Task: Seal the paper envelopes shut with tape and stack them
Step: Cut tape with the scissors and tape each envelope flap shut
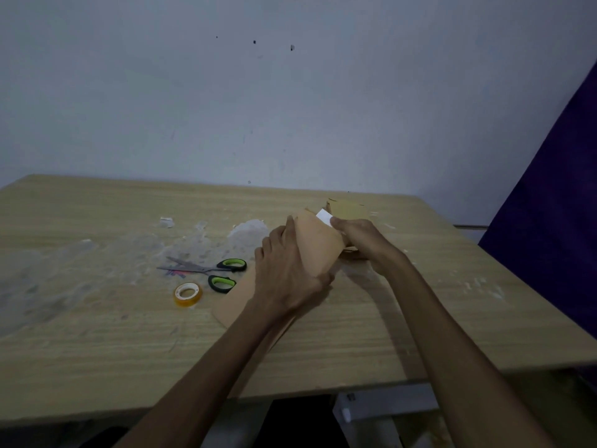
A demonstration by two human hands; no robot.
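Observation:
My left hand (287,273) grips a brown paper envelope (318,245), held up off the wooden table (97,334) and bowed. At the envelope's top corner my right hand (358,239) pinches a small white piece (324,217); whether it is tape or paper I cannot tell. Another brown envelope (231,305) lies flat under my left forearm. More brown envelopes (347,208) sit behind my right hand. A roll of yellowish tape (188,294) lies on the table left of my hands.
Scissors (210,271) with green and black handles lie open beside the tape roll. Crumpled clear plastic (193,236) is spread over the left and middle of the table. A purple cloth (549,221) hangs at the right, and a wall stands behind the table.

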